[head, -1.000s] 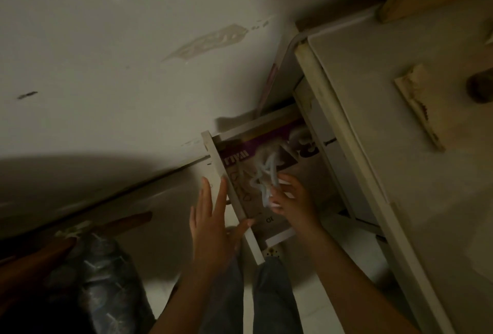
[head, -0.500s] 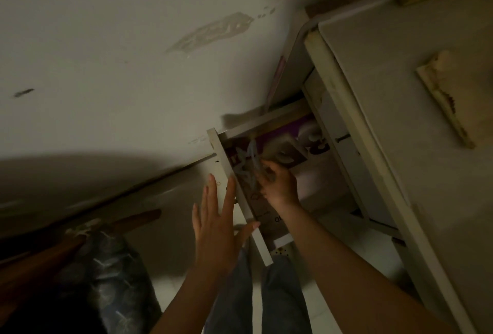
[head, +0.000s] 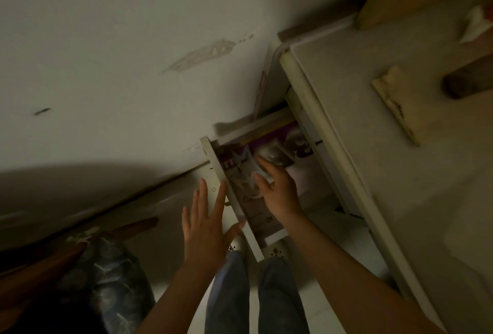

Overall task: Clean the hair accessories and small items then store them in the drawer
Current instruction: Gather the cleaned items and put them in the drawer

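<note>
A white drawer (head: pixel 213 171) stands pulled out from under the desk, with a purple printed box (head: pixel 277 139) lying inside. Pale blue hair clips (head: pixel 241 164) lie in the drawer near its front wall. My right hand (head: pixel 280 195) reaches into the drawer, its thumb and fingers stretched out and touching the clips. My left hand (head: pixel 206 227) is flat, fingers straight, against the outside of the drawer front. The light is dim and the clips are blurred.
The desk top (head: pixel 400 187) runs along the right, carrying a worn pale block (head: pixel 394 107), a dark object (head: pixel 464 83) and crumpled tissue (head: pixel 477 24). A patterned bag (head: pixel 106 275) sits at lower left beside a wooden bar (head: pixel 133 227). My legs stand below the drawer.
My right hand carried the clips down from above the drawer into it, and its fingers have spread. The left hand stays on the drawer front. The camera shifted slightly.
</note>
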`<act>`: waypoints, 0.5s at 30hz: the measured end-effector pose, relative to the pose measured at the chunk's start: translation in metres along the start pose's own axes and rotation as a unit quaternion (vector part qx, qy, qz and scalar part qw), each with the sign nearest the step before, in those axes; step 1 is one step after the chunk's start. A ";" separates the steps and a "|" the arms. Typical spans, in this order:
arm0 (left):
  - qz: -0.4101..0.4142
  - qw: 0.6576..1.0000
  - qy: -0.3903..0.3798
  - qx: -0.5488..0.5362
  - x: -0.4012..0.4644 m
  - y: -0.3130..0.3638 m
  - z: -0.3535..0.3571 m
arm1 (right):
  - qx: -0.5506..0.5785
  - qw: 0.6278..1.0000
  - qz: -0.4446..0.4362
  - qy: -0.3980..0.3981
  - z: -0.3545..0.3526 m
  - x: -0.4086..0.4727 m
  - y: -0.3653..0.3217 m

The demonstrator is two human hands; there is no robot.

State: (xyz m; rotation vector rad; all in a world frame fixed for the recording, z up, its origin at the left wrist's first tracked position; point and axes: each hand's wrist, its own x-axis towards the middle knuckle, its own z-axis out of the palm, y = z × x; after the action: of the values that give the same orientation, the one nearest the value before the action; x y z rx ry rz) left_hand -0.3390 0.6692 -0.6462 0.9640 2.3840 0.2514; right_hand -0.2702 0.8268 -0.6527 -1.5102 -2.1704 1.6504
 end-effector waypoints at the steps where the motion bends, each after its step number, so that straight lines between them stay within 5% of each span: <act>1: 0.008 1.000 0.002 0.017 -0.002 0.000 -0.004 | -0.001 1.000 -0.010 0.004 -0.003 -0.008 -0.005; 15: 0.136 0.987 0.015 0.086 -0.064 0.068 -0.111 | -0.173 0.975 -0.064 0.125 -0.076 -0.179 -0.070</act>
State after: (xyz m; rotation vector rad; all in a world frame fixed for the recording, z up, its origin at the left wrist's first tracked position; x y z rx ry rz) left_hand -0.3229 0.6776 -0.5023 1.3779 2.3262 0.1637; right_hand -0.1816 0.7608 -0.4782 -1.5122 -2.4375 1.0178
